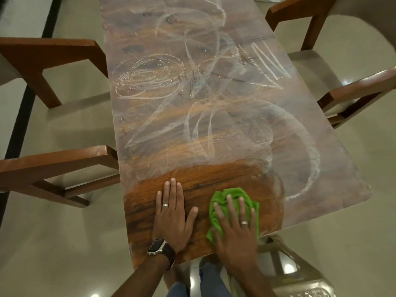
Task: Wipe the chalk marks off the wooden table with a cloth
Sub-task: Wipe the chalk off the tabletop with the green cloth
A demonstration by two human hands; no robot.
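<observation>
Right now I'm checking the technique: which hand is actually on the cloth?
The right hand, fingers spread flat, presses the green cloth. The left hand, with a watch at its wrist, lies flat on bare table.

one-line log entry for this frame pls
left hand flat on table | right hand presses green cloth | near end clean | chalk marks remain beyond

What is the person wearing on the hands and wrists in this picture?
The left hand has a silver ring on one finger, and its wrist carries a watch with a dark square face, silver case and dark strap. The right hand has a silver ring too. Both forearms are bare; no sleeves show.
</observation>
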